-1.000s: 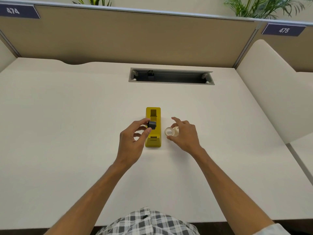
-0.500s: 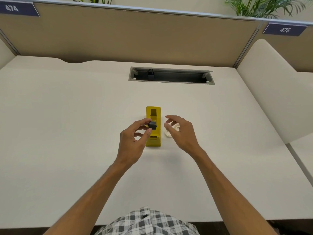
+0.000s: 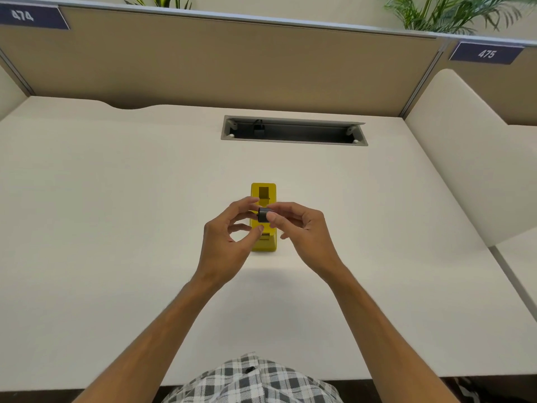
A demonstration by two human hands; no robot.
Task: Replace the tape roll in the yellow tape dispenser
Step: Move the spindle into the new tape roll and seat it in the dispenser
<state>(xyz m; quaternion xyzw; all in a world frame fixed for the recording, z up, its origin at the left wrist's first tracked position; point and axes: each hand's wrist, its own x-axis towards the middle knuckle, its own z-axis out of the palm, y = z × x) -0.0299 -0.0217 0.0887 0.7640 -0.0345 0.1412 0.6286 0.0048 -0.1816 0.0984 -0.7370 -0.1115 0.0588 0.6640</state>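
Head view: small dark grey cylindrical spool [image 3: 262,214] at frame centre, pinched by left hand [image 3: 229,242] and right hand [image 3: 305,231] fingertips, above yellow plastic tape dispenser [image 3: 263,193] on cream desk [image 3: 116,199]. Grey cable slot [image 3: 293,134] beyond; desk surface open all around.

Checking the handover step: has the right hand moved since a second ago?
Yes. The right hand moved left, from beside the yellow dispenser to over it, touching the black core.
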